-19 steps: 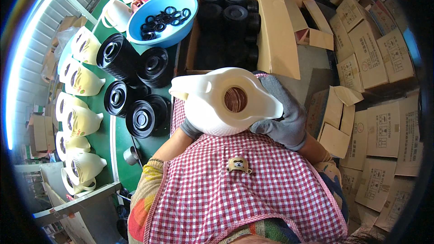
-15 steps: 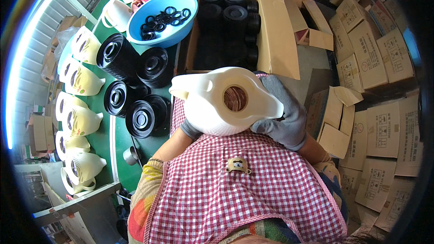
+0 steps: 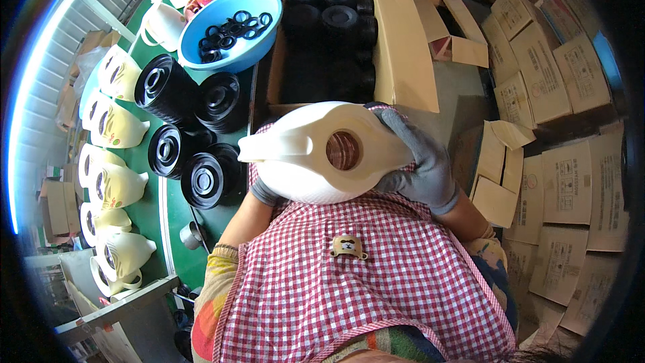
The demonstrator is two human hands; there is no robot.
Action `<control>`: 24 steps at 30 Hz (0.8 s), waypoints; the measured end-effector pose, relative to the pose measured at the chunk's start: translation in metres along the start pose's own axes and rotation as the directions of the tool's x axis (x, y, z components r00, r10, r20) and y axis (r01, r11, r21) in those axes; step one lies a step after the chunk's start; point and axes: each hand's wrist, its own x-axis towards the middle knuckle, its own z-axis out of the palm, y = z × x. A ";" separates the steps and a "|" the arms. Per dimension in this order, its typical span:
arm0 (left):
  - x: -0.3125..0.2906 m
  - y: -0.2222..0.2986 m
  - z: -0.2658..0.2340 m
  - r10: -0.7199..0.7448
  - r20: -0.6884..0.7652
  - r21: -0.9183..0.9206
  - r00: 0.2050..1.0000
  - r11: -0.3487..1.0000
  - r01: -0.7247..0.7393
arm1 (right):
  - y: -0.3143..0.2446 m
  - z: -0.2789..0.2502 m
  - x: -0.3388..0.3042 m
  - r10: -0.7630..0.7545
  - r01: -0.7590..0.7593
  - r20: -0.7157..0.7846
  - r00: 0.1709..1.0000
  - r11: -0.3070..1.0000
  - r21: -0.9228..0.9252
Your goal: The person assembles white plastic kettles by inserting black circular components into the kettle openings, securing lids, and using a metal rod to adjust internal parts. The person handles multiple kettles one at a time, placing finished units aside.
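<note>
A white thermos jug (image 3: 302, 178) is held in front of my apron, its round open mouth facing up and showing a coppery, shiny inside. The handle points left and the spout right. My right hand (image 3: 426, 171), in a grey glove, grips the spout end, thumb on the near side and fingers on the far side. My left hand (image 3: 266, 192), gloved too, is against the jug's lower left; its fingers are hidden beneath the body.
Stacked black lids (image 3: 205, 181) stand on the green table (image 3: 181, 218) at left, near a blue basin (image 3: 232, 57) of black rings. Patterned cream jugs (image 3: 117, 185) line the far left. Ahead is an open carton (image 3: 396, 47) of black parts; cartons (image 3: 568, 188) are piled at right.
The jug has turned slightly in my hands, its handle swinging a little downward into line with the body. My right hand has shifted along the spout end. The whole view has moved slightly.
</note>
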 end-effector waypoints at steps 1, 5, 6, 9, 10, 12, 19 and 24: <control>0.000 -0.009 -0.029 -0.003 -0.049 0.036 0.999 0.999 0.005 | 0.001 -0.002 0.000 -0.015 0.015 0.013 1.000 1.000 -0.010; -0.011 -0.013 -0.100 -0.003 -0.049 0.065 0.999 0.998 0.006 | 0.013 0.001 -0.008 -0.033 0.034 0.055 0.998 0.999 -0.015; -0.019 -0.016 -0.103 0.080 -0.049 0.055 0.996 0.995 -0.077 | 0.015 0.001 -0.010 -0.041 0.042 0.065 0.997 0.999 -0.021; -0.037 -0.004 -0.113 0.268 -0.028 0.747 0.963 0.645 -0.158 | 0.030 0.006 -0.015 -0.057 0.055 0.067 0.996 0.998 0.021; -0.045 -0.001 -0.118 0.276 -0.049 0.765 0.960 0.628 -0.141 | 0.035 0.009 -0.018 -0.058 0.055 0.065 0.996 0.997 0.046; -0.053 0.019 -0.101 0.239 -0.124 0.555 0.963 0.821 -0.132 | 0.048 0.013 -0.026 -0.027 0.024 0.045 0.999 0.998 0.056; -0.053 0.125 0.016 0.274 -0.141 0.660 0.951 0.742 -0.116 | 0.111 0.005 -0.031 0.236 -0.230 0.226 0.945 0.972 -0.052; -0.006 0.133 0.083 -0.030 0.511 0.746 0.859 -0.481 -0.461 | 0.097 0.001 0.008 0.390 -0.382 0.073 0.918 0.817 0.431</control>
